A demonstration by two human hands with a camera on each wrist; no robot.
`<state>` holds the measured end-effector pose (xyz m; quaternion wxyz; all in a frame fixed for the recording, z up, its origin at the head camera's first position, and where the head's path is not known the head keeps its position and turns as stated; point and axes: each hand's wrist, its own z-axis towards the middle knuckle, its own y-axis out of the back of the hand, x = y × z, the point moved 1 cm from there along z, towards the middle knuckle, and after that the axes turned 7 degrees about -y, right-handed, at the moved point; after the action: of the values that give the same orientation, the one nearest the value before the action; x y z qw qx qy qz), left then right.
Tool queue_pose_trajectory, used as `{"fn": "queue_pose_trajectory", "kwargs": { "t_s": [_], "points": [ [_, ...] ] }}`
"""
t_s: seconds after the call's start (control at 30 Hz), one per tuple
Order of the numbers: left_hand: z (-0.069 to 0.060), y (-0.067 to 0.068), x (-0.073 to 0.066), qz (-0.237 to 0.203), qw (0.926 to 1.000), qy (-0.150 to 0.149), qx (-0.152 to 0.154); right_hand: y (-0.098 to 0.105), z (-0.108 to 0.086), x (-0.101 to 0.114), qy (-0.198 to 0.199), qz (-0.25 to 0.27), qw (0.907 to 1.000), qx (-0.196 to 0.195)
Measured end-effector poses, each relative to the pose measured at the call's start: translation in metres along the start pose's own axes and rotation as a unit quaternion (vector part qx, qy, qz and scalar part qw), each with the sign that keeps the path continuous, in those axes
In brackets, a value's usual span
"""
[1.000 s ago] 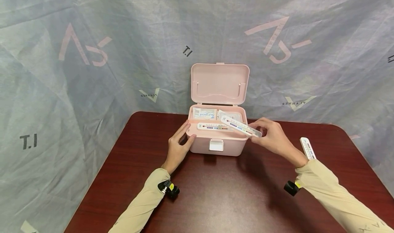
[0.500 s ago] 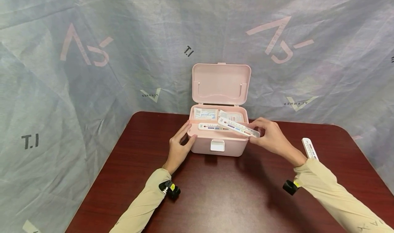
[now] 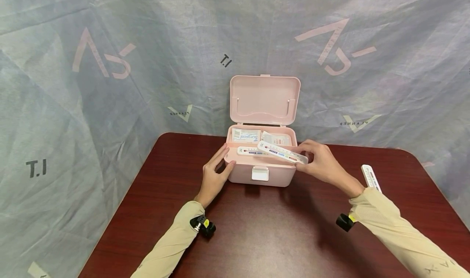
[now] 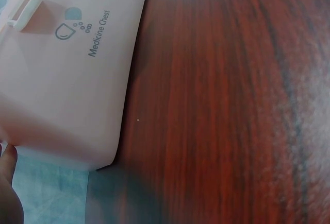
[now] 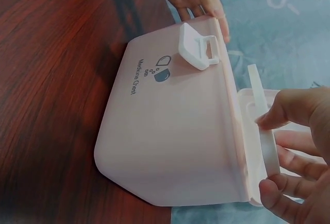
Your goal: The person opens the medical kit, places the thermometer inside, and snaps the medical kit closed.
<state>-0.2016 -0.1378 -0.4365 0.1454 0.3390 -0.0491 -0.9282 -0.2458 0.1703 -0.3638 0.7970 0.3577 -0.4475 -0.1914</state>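
Note:
A pink medicine chest (image 3: 238, 172) stands on the table with its lid raised. My left hand (image 3: 213, 178) rests on its left end, the thumb at the front corner and the fingers along the side. Between thumb and fingers my right hand (image 3: 323, 163) pinches the right end of a white thermometer (image 3: 282, 152), which slants over the chest's upper tray. The right wrist view shows that thermometer (image 5: 268, 149) edge-on. Beneath it, a second thermometer (image 3: 251, 151) lies in the front of the tray, its right part covered. Behind are a "Surgical" packet (image 3: 245, 135) and a clear packet (image 3: 276, 139).
A third thermometer (image 3: 371, 176) lies on the dark red table (image 3: 264, 237) at the right, partly hidden by the right sleeve. The raised lid (image 3: 265, 98) stands before a grey cloth backdrop (image 3: 183, 45). A white latch (image 3: 260, 173) hangs on the chest's front.
The right hand has shifted the held thermometer slightly left over the tray, further across the one lying there. The left hand keeps its place on the chest.

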Motion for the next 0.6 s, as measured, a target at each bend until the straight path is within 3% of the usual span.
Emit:
{"fn": "queue_pose_trajectory", "kwargs": {
  "t_s": [0.23,0.6],
  "points": [
    [0.0005,-0.0011,0.0000,0.004,1.0000,-0.006,-0.005,-0.0002,0.0024,0.0021,0.009,-0.008,0.9999,0.000],
    [-0.0001,-0.0004,-0.0012,-0.002,1.0000,-0.001,0.001,-0.0027,0.0074,0.0016,0.013,-0.001,0.9991,0.039]
  ]
}}
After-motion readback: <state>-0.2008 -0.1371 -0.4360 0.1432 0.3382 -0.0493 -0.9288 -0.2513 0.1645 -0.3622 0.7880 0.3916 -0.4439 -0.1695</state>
